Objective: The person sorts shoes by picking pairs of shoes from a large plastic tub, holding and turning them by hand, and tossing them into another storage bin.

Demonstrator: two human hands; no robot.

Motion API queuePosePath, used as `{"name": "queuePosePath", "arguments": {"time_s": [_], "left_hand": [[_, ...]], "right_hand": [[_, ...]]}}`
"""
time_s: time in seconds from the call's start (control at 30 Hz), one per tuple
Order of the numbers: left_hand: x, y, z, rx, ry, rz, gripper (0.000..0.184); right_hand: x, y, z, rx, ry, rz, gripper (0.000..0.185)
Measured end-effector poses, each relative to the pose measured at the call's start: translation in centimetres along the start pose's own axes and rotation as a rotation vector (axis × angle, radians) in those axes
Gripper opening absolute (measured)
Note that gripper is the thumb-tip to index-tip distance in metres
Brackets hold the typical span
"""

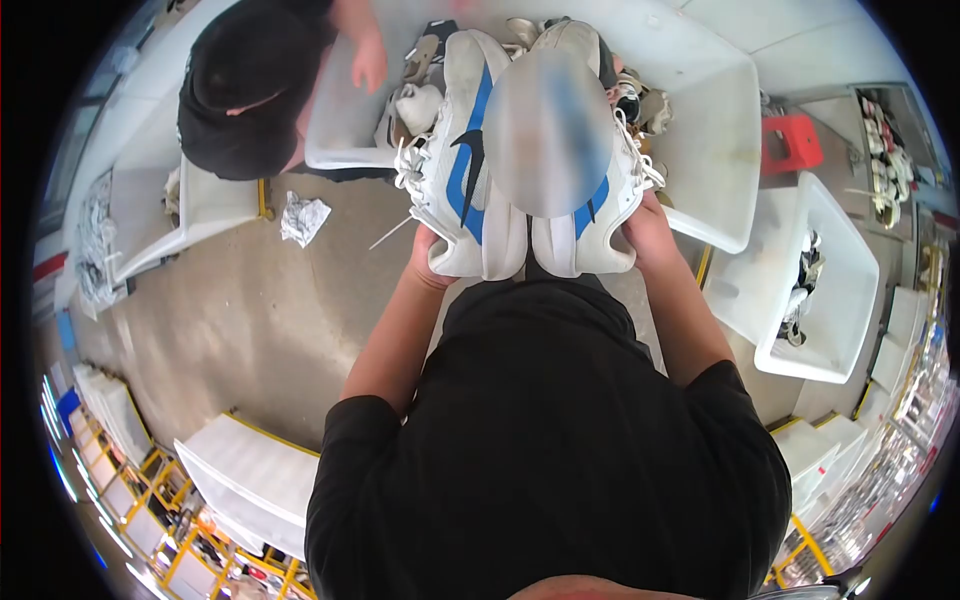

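Observation:
Two white sneakers with blue panels and a black swoosh are held side by side, soles toward each other, close to the camera. My left hand [428, 262] grips the heel end of the left sneaker [462, 150]; its fingers are mostly behind the shoe. At the heel end of the right sneaker [612, 232], my right hand [650, 232] is closed round the outer side. White laces hang loose on both outer sides. A blurred round patch hides much of the right sneaker. Behind them, a large white bin [725, 130] holds a pile of mixed shoes [415, 108].
Another person [245, 90] in black leans at the bin's left side, one hand over it. More white bins [840, 270] with shoes stand at the right. There is a red stool [790, 143], and crumpled plastic [303, 218] lies on the floor.

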State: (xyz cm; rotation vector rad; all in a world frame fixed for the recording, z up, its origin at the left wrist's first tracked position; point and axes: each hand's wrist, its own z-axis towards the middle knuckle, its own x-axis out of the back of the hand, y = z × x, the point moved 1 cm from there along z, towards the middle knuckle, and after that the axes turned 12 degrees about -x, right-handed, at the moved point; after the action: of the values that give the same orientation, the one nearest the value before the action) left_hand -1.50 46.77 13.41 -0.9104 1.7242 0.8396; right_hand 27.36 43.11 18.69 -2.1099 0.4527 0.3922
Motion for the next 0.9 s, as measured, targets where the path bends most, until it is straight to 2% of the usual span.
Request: {"name": "queuePosePath", "arguments": {"time_s": [0.07,0.13,0.17,0.23,0.27,0.33,0.4,0.47,0.53,0.57,0.63,0.73,0.77,0.8,0.87,0.9], "left_hand": [[-0.2,0.5,-0.4,-0.001,-0.075,0.018,0.052],[0.4,1.3,-0.8,0.005,-0.145,0.031,0.052],[0.8,2.0,-0.9,-0.029,-0.094,0.197,0.052],[-0.9,3.6,-1.2,-0.084,-0.076,0.454,0.056],[-1.1,4.1,-1.5,-0.059,-0.104,0.451,0.056],[-1.3,4.3,-1.1,-0.304,0.016,0.784,0.066],[-4.5,4.5,-1.3,-0.494,-0.073,1.186,0.076],[-5.5,4.7,-1.0,-0.483,-0.095,1.017,0.078],[-7.9,4.5,-1.2,-0.48,-0.185,1.105,0.082],[-8.3,4.3,-1.0,-0.478,-0.248,1.172,0.087],[-9.0,2.8,-1.2,-0.486,-0.36,1.269,0.091],[-11.6,8.1,-2.3,-0.359,-0.51,1.344,0.095],[-12.1,8.8,-2.7,-0.299,-0.545,1.307,0.094],[-12.6,9.7,-3.1,-0.232,-0.576,1.273,0.094],[-12.2,12.6,-2.4,-0.171,-0.733,1.325,0.092],[-12.8,14.5,-1.8,-0.06,-0.797,1.278,0.088]], "right_hand": [[0.1,-0.1,-0.8,0.083,0.02,-0.119,0.041],[-0.4,-0.7,-1.5,0.125,-0.001,-0.175,0.039],[-1.7,-1.4,-2.2,0.201,0.057,-0.261,0.04],[-5.2,-3.7,-3.9,0.348,0.117,-0.427,0.061],[-5.7,-3.3,-4.2,0.384,0.132,-0.423,0.073],[-7.2,-2.3,-5.4,0.533,0.338,-0.777,0.081],[-10.6,-3.2,-6.4,0.377,0.501,-1.075,0.095],[-12.2,-2.7,-6.4,0.406,0.528,-1.007,0.11],[-13.5,-2.5,-6.2,0.328,0.557,-0.917,0.127],[-13.3,-2.0,-5.7,0.336,0.605,-0.9,0.127],[-11.7,0.1,-5.3,0.289,0.654,-0.837,0.139],[-17.4,0.7,-6.2,0.269,0.79,-0.759,0.145],[-18.9,0.4,-7.0,0.164,0.804,-0.699,0.143],[-19.8,1.0,-7.1,0.169,0.842,-0.694,0.143],[-20.4,3.8,-5.0,0.254,0.988,-0.824,0.125],[-20.7,5.2,-3.7,0.309,1.068,-0.902,0.113]]}}
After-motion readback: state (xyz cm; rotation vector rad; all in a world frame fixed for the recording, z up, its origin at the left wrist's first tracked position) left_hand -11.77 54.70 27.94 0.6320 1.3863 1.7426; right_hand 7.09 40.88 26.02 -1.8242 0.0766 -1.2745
